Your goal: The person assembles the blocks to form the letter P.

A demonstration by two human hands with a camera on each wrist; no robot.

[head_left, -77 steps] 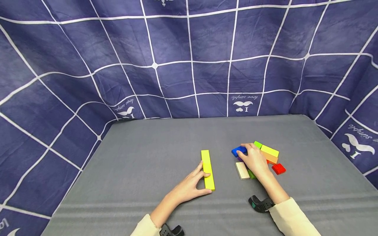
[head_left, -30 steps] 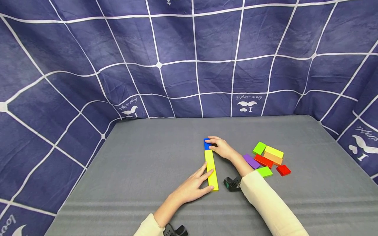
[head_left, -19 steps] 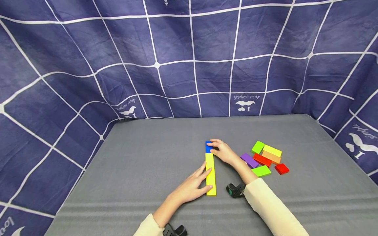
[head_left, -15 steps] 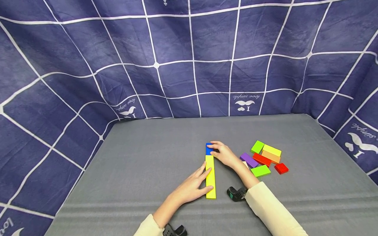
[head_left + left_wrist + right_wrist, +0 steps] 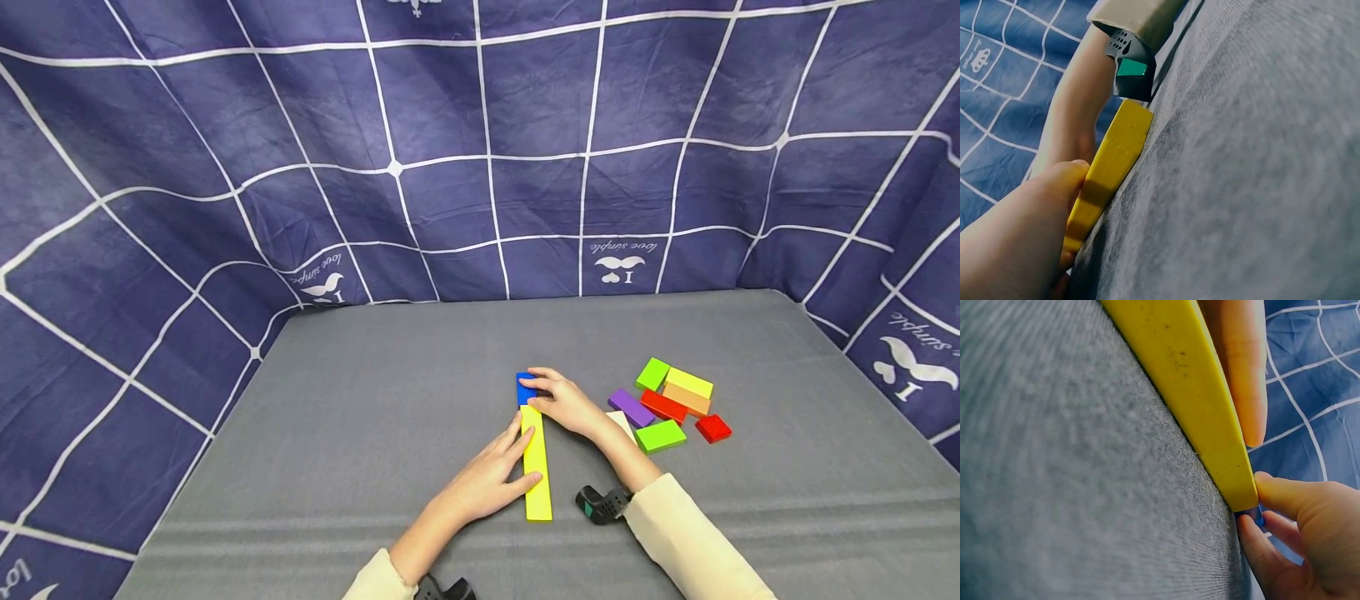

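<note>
A long yellow block (image 5: 536,462) lies lengthwise on the grey table (image 5: 360,417). A small blue block (image 5: 526,388) butts against its far end. My left hand (image 5: 517,454) lies along the yellow block's left side with fingers straight and the thumb on its near part. My right hand (image 5: 542,392) pinches the blue block from the right. In the left wrist view my thumb (image 5: 1029,225) rests on the yellow block (image 5: 1110,169). In the right wrist view my right hand (image 5: 1291,531) sits at the yellow block's (image 5: 1191,394) end, and only a sliver of the blue block (image 5: 1254,517) shows.
A loose cluster of blocks lies to the right: purple (image 5: 630,407), red (image 5: 662,406), lime (image 5: 652,373), orange (image 5: 685,398), green (image 5: 660,435), a red square (image 5: 712,427) and a cream one (image 5: 621,423). A blue gridded cloth (image 5: 480,167) walls the table.
My right hand took the blue block from the cluster to the yellow block's far end. Over the last second both blocks and both hands slid a little nearer to me.
</note>
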